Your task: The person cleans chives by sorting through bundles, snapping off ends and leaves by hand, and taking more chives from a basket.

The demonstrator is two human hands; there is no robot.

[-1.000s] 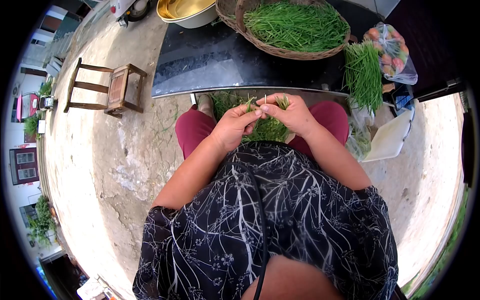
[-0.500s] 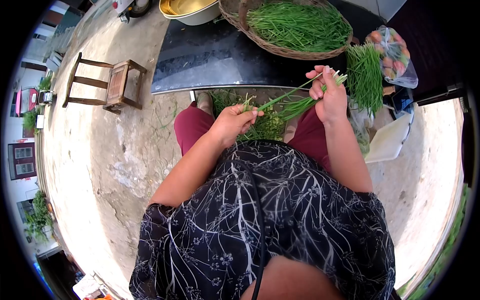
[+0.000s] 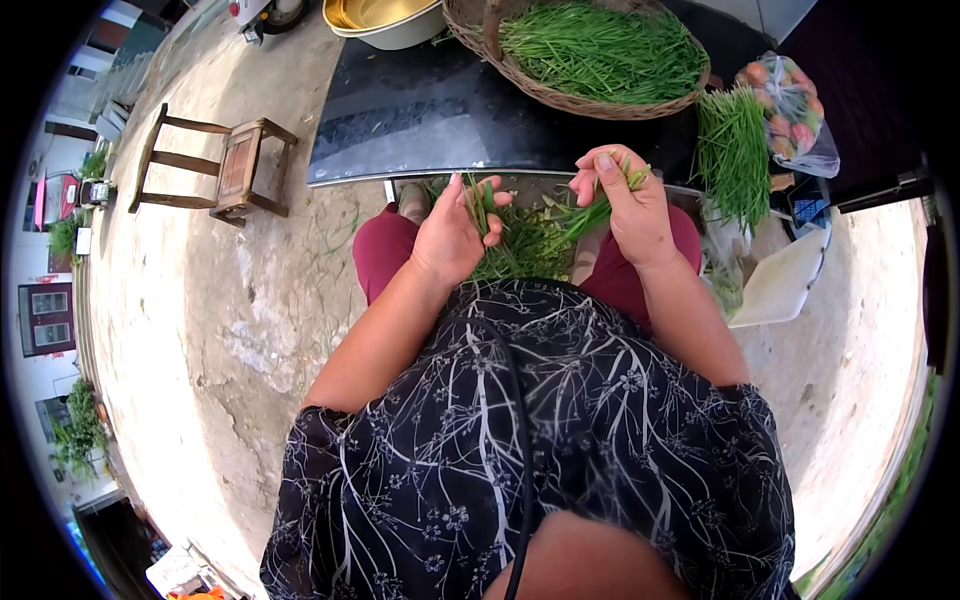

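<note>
My right hand (image 3: 635,210) is closed around a small bunch of garlic chives (image 3: 591,217). The pale cut ends stick out above the thumb and the green leaves hang below toward the left. My left hand (image 3: 455,232) is palm up with its fingers parted, and a few green bits (image 3: 484,206) lie against the fingers. Beneath both hands, between my knees, is a pile of green and yellowish trimmings (image 3: 530,240) on the ground. A wicker basket (image 3: 560,101) full of chives stands on the black table, with another chive bundle (image 3: 733,155) hanging over the table's right edge.
The black table (image 3: 400,125) has a metal front edge just beyond my hands. Gold and white basins (image 3: 395,35) stand at its back left. A plastic bag of reddish fruit (image 3: 795,120) is at right, above a white container (image 3: 785,280). A wooden chair (image 3: 240,170) stands left.
My hands have moved apart from the single stalk stretched between them. The left fingers have opened, and my right hand has come slightly down and left with the bunch.
</note>
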